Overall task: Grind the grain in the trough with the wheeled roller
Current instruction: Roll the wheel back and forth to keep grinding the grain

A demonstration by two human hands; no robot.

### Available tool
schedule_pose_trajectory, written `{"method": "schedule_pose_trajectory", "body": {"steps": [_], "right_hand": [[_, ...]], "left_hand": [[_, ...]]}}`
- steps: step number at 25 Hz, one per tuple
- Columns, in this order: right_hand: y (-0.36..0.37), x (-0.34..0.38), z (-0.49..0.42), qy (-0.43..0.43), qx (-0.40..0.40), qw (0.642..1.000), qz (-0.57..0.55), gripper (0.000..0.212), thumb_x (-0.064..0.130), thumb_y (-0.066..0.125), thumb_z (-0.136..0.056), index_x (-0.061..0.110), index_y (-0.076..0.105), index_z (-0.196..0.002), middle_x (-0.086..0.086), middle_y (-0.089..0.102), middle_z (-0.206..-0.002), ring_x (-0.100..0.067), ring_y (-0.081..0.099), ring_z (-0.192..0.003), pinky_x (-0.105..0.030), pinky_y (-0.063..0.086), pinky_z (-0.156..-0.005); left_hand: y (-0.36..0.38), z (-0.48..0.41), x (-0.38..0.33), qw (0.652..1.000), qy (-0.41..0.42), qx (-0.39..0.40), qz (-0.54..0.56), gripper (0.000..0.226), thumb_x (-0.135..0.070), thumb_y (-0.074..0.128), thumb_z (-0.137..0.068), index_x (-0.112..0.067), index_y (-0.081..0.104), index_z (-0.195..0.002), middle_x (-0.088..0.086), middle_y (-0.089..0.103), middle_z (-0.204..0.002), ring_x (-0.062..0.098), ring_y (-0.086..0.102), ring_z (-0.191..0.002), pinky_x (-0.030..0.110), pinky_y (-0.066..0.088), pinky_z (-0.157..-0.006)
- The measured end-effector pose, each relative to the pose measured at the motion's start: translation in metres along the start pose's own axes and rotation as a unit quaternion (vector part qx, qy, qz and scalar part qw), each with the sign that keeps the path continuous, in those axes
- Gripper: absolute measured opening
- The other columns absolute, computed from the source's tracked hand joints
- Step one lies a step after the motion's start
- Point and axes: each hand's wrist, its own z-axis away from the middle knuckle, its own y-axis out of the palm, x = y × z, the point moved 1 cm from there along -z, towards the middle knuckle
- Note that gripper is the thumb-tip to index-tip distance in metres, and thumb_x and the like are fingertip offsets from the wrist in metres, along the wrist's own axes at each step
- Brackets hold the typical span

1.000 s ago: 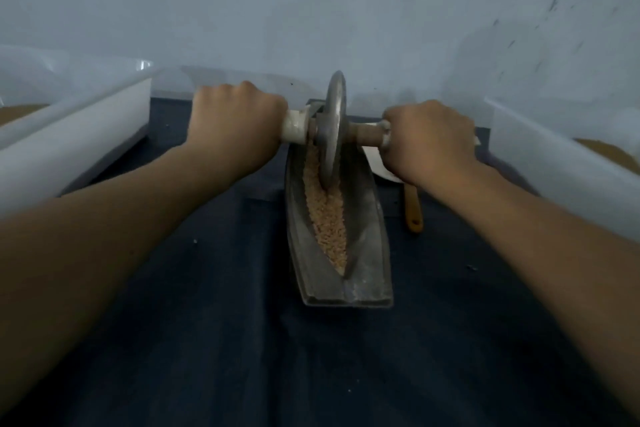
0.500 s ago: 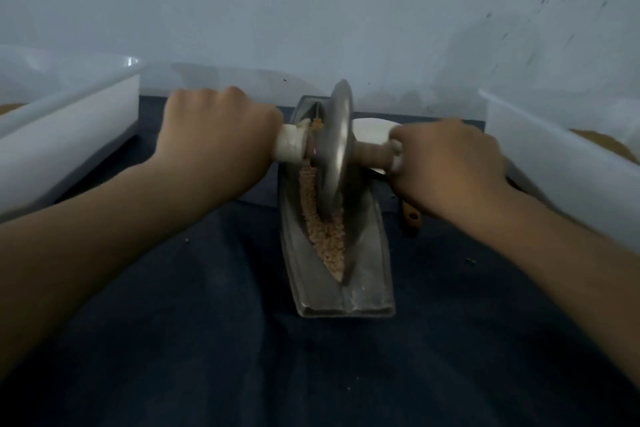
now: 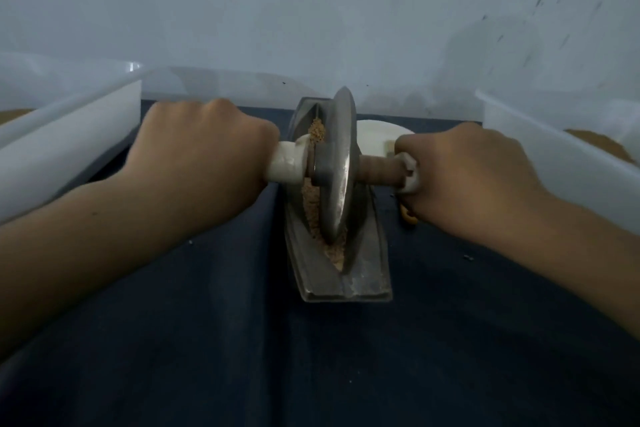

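Observation:
A grey metal boat-shaped trough (image 3: 367,274) lies lengthwise on a dark blue cloth (image 3: 207,340). Tan grain (image 3: 313,215) fills its groove. The wheeled roller's metal disc (image 3: 341,166) stands upright in the groove, near the trough's middle, tilted slightly. My left hand (image 3: 204,152) grips the white left end of its axle handle. My right hand (image 3: 464,173) grips the right end, past the brown shaft (image 3: 379,172). Both fists hide the handle ends.
A white plastic bin (image 3: 69,135) stands at the left and another (image 3: 561,149) at the right, each beside a forearm. A white dish (image 3: 377,135) sits behind the roller. An orange handle tip (image 3: 408,217) pokes out under my right hand. A pale wall rises behind.
The roller has rolled toward me along the trough, from its far end to about the middle. Both hands came nearer with it, keeping their grip.

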Motion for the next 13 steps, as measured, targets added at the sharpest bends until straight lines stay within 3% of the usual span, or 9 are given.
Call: {"method": "schedule_pose_trajectory", "body": {"steps": [3,6,8,10,13], "right_hand": [[0.025,0.001,-0.023,0.069,0.039,0.997,0.019,0.023,0.032,0.059,-0.072,0.029,0.040,-0.062,0.007,0.041,-0.054,-0.017,0.039,-0.047,-0.022,0.022,-0.048],[0.046,0.002,-0.061,0.131,0.090,0.987,-0.001,0.008,0.026,0.058,-0.087,0.027,0.057,-0.079,0.003,0.051,-0.069,-0.021,0.051,-0.065,-0.028,0.032,-0.053],[0.046,0.002,-0.063,0.136,0.101,0.985,-0.015,0.008,0.023,0.057,-0.088,0.026,0.059,-0.081,0.003,0.053,-0.071,-0.021,0.053,-0.068,-0.029,0.035,-0.055],[0.033,0.003,-0.047,0.099,0.083,0.992,0.002,0.022,0.027,0.060,-0.086,0.027,0.046,-0.069,0.004,0.049,-0.066,-0.018,0.047,-0.060,-0.027,0.029,-0.051],[0.001,0.005,-0.016,0.001,0.023,0.999,0.041,0.042,0.027,0.070,-0.066,0.031,0.029,-0.058,0.009,0.037,-0.052,-0.011,0.032,-0.044,-0.020,0.020,-0.047]], "left_hand": [[0.011,-0.017,-0.010,0.997,-0.037,0.051,-0.050,0.032,-0.019,0.073,-0.069,-0.022,0.043,-0.060,-0.002,0.019,-0.053,0.014,0.010,-0.043,0.020,0.013,-0.049],[0.026,-0.053,-0.017,0.996,-0.062,0.060,-0.031,0.004,-0.015,0.061,-0.085,-0.018,0.061,-0.082,0.003,0.036,-0.064,0.029,0.053,-0.060,0.031,0.029,-0.055],[0.025,-0.057,-0.019,0.995,-0.058,0.073,-0.031,0.005,-0.015,0.059,-0.086,-0.018,0.063,-0.086,0.003,0.038,-0.067,0.033,0.062,-0.072,0.033,0.031,-0.057],[0.020,-0.040,-0.016,0.995,-0.052,0.074,-0.032,0.011,-0.020,0.061,-0.086,-0.021,0.055,-0.076,0.000,0.032,-0.061,0.031,0.056,-0.062,0.030,0.027,-0.053],[0.006,-0.003,-0.004,0.999,-0.013,0.032,-0.012,0.034,-0.031,0.069,-0.072,-0.027,0.036,-0.060,-0.007,0.020,-0.052,0.016,0.018,-0.040,0.020,0.013,-0.049]]}}
